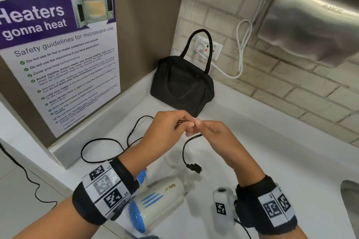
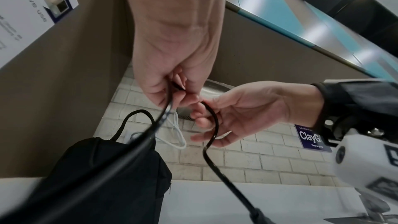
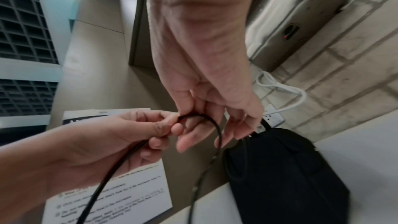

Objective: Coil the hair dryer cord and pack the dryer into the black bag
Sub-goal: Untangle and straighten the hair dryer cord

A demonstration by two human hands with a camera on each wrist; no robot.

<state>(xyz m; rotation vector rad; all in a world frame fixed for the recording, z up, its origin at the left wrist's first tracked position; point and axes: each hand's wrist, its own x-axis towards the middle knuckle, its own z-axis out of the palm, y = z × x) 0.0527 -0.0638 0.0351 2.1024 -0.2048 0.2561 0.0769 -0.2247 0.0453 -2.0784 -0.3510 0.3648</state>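
A cream and blue hair dryer (image 1: 155, 203) lies on the white counter (image 1: 272, 161) beneath my left wrist. Its black cord (image 1: 101, 141) loops across the counter to the left, rises to my hands, then hangs down to the plug (image 1: 194, 168). My left hand (image 1: 174, 122) pinches the cord (image 2: 170, 98) between thumb and fingers. My right hand (image 1: 202, 128) pinches the same cord (image 3: 200, 117) right beside it, fingertips touching. The black bag (image 1: 182, 83) stands upright in the corner just behind my hands, one handle raised.
A microwave safety poster (image 1: 58, 54) leans on the left wall. A wall socket (image 1: 209, 48) with a white cable (image 1: 240, 44) sits behind the bag. A steel hand dryer (image 1: 310, 17) hangs at upper right. A sink edge (image 1: 349, 196) shows at right.
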